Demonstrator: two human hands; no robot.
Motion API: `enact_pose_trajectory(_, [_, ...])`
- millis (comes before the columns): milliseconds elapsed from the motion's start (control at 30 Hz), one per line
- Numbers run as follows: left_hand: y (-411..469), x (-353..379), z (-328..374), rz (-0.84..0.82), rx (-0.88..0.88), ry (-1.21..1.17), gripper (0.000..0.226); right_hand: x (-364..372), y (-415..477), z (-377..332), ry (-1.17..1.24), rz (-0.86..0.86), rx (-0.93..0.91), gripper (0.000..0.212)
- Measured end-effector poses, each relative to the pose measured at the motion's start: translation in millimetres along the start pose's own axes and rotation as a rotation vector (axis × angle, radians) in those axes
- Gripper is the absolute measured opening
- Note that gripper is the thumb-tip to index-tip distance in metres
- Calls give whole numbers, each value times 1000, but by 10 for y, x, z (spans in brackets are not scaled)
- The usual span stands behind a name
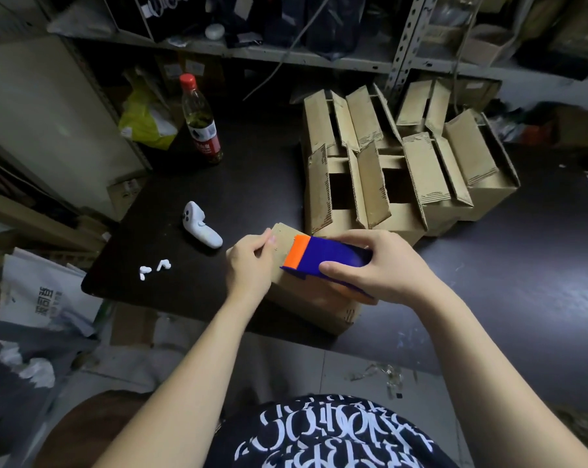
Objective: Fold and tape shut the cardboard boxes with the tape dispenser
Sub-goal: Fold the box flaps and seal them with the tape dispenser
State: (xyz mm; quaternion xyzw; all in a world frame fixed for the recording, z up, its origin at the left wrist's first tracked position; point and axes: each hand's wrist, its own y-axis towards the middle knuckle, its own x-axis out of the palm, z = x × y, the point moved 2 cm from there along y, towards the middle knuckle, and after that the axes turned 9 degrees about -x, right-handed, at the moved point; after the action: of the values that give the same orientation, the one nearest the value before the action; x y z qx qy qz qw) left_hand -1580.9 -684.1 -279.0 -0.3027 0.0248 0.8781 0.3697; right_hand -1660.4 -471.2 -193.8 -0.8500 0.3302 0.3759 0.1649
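A small cardboard box lies at the front edge of the dark table, its top flaps folded down. My right hand grips a blue tape dispenser with an orange front and holds it on top of the box. My left hand holds the box's left end, fingers curled over the flap edge. Behind them stands a group of several cardboard boxes with their flaps open and upright.
A white game controller and two white earbuds lie left of the box. A red-capped bottle stands at the back left. Metal shelving runs behind the table. White bags sit on the floor at left.
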Motion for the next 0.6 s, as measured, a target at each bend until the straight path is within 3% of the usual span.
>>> enact_pose_trajectory(333, [-26,23,79,40,-46,34,31,-200,-330,310,20,42,65,67])
enact_pose_trajectory(600, [-39,49,151,75,-8,243,34,-352,-806,622,120,140,149,45])
